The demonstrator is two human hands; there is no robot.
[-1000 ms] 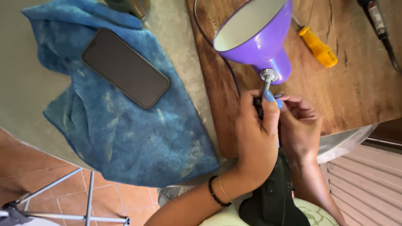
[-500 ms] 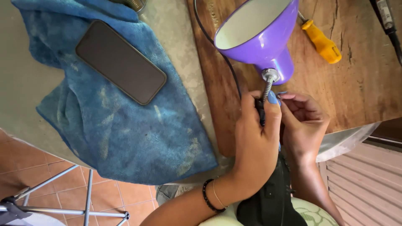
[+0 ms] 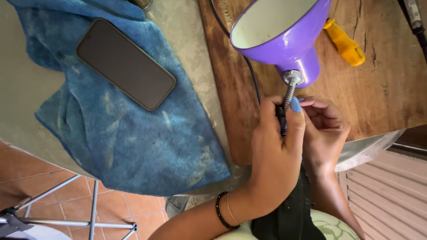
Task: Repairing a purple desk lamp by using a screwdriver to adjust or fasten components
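Observation:
A purple lamp shade (image 3: 284,35) with a white inside tilts above a wooden board (image 3: 382,84). A metal flexible neck (image 3: 290,91) comes out of its base. My left hand (image 3: 275,155) grips the dark lower end of that neck, thumb with a blue nail pressed on it. My right hand (image 3: 324,133) curls around the same spot from the right, fingers touching the left hand. What lies below the hands is hidden by a black object (image 3: 289,213) on my lap.
A dark phone (image 3: 125,63) lies on a blue cloth (image 3: 133,133) on a grey tabletop (image 3: 22,102). A yellow-handled tool (image 3: 344,42) and a black cable (image 3: 253,75) rest on the board. A metal stand (image 3: 58,209) is on the tiled floor.
The view has shifted slightly, so the lamp sits higher in frame. Both hands keep their hold on the lamp's neck, with the fingers shifting a little.

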